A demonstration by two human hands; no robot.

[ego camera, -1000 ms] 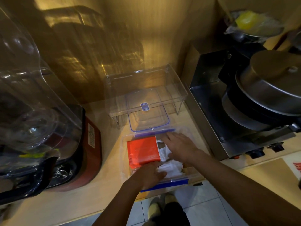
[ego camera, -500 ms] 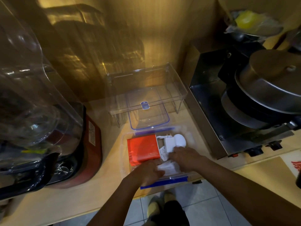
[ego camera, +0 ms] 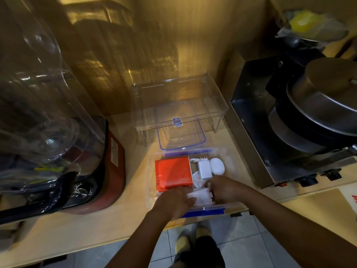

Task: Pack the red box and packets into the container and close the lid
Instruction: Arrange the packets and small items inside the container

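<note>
**Box and packets in, lid still off**

The flat red rectangular box (ego camera: 172,174) lies in the left half of the clear plastic container with blue clips (ego camera: 230,165), which sits open at the front edge of the pale wooden counter (ego camera: 135,190). The white paper packets (ego camera: 200,196) lie at the near end of the container, just right of the box's near corner.

Your left hand (ego camera: 173,202) rests on top of the packets, fingers fairly straight and reaching to the box's near edge. Your right hand (ego camera: 225,190) is at the packets' right edge with its fingers curled down; whether they actually pinch the paper cannot be told.

Also inside, beyond your right hand, are a white plug adapter (ego camera: 203,169) and a white oval case (ego camera: 217,165), side by side.

The container's clear lid with a blue rim (ego camera: 181,136) lies on the counter just behind it, partly under a clear acrylic shelf riser (ego camera: 179,89). A red-based blender (ego camera: 108,161) stands to the left, and a steel appliance (ego camera: 257,132) to the right.
</note>
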